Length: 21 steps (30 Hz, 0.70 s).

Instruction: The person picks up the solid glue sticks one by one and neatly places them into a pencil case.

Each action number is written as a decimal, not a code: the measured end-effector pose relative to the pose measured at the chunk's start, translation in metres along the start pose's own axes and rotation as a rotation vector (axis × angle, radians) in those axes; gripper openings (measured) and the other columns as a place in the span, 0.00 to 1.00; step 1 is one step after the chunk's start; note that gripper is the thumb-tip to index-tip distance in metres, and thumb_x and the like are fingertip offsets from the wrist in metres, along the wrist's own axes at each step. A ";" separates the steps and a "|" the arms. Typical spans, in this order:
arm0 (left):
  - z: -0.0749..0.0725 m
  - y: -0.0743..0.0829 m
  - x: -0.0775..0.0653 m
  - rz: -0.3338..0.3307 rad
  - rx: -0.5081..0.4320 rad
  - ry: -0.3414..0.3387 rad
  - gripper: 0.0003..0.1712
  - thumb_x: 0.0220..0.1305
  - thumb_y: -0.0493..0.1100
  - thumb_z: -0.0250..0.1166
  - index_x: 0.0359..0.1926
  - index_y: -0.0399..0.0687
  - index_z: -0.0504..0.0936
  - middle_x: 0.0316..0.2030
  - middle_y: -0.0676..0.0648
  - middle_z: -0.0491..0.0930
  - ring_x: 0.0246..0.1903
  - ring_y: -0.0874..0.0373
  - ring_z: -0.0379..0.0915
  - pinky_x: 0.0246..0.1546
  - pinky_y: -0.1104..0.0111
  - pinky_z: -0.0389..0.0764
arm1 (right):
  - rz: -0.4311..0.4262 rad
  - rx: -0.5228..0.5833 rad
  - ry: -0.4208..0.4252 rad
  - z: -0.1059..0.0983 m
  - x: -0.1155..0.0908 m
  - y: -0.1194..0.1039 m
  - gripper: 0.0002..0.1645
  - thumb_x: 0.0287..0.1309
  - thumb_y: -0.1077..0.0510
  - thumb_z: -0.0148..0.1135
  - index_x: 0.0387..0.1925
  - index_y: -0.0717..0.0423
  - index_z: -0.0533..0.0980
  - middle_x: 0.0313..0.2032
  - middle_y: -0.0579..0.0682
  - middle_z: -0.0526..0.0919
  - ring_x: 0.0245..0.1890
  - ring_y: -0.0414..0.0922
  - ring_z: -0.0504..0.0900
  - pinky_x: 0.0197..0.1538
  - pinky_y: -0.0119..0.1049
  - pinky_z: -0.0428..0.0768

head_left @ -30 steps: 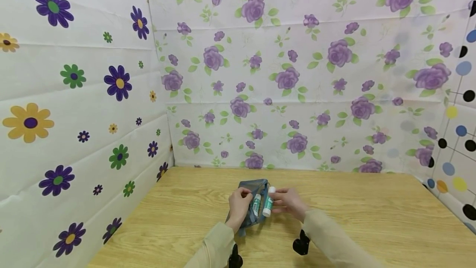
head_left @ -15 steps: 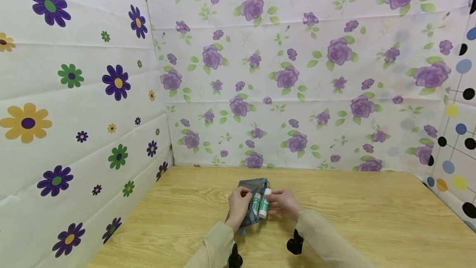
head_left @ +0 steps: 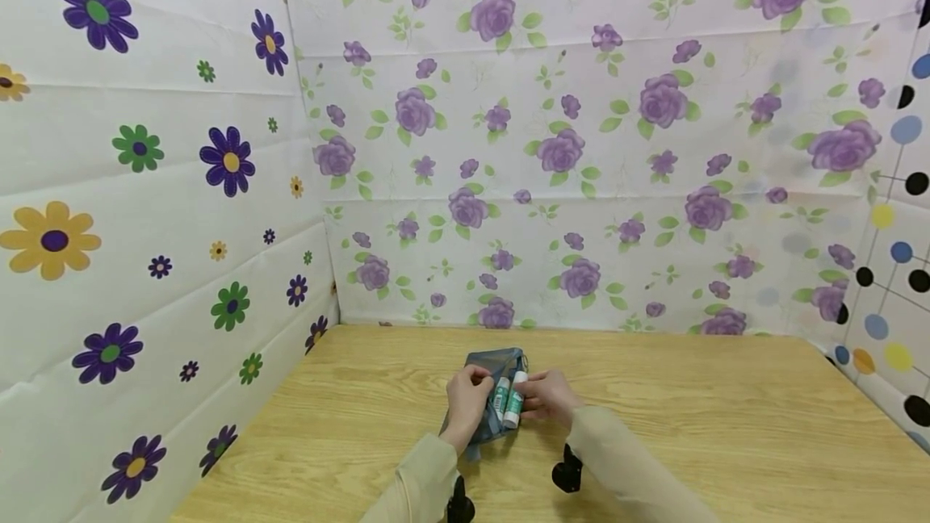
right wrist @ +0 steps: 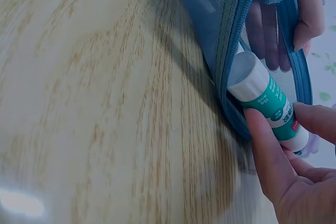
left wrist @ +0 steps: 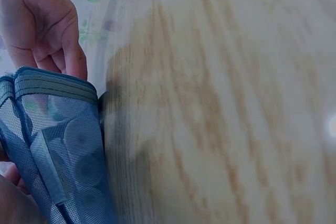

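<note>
My left hand (head_left: 467, 400) holds a blue mesh zip pouch (head_left: 494, 360) by its edge; the right wrist view shows the thumb on the zip edge and fingers behind the mesh. Between the thumb and fingers of my right hand (head_left: 552, 396) is a white and green glue stick (right wrist: 270, 100), tilted, with its white end at the pouch's open mouth. A second glue stick (head_left: 501, 395) lies in the pouch, left of the held one. Through the mesh (left wrist: 79, 108) in the left wrist view, several round shapes show faintly.
The pouch is on a wood-grain table (head_left: 690, 402). Behind stands a wall sheet with purple roses (head_left: 563, 152), and a daisy-patterned sheet (head_left: 145, 265) is on the left. Black devices (head_left: 567, 474) are worn at both wrists.
My right hand has moved left with its glue stick, from beside the pouch to its mouth, close by the other glue stick. My left hand has stayed on the pouch.
</note>
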<state>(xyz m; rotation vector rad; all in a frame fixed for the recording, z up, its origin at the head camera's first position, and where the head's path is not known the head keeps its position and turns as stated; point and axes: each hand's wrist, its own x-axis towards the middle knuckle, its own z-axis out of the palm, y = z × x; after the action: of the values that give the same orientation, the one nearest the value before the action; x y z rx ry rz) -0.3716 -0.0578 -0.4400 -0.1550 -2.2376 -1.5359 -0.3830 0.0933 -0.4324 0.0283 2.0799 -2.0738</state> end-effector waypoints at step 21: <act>0.000 0.000 0.003 -0.001 0.020 0.011 0.02 0.51 0.31 0.61 0.28 0.36 0.80 0.21 0.51 0.74 0.23 0.59 0.69 0.26 0.66 0.71 | -0.031 -0.136 0.059 0.009 0.001 -0.001 0.15 0.50 0.73 0.59 0.41 0.79 0.72 0.27 0.62 0.79 0.25 0.50 0.80 0.32 0.40 0.78</act>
<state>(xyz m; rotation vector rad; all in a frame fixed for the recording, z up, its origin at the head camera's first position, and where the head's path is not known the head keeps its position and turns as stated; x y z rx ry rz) -0.3740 -0.0580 -0.4392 -0.1397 -2.2444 -1.5108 -0.3829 0.0841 -0.4311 0.0375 2.2653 -1.9660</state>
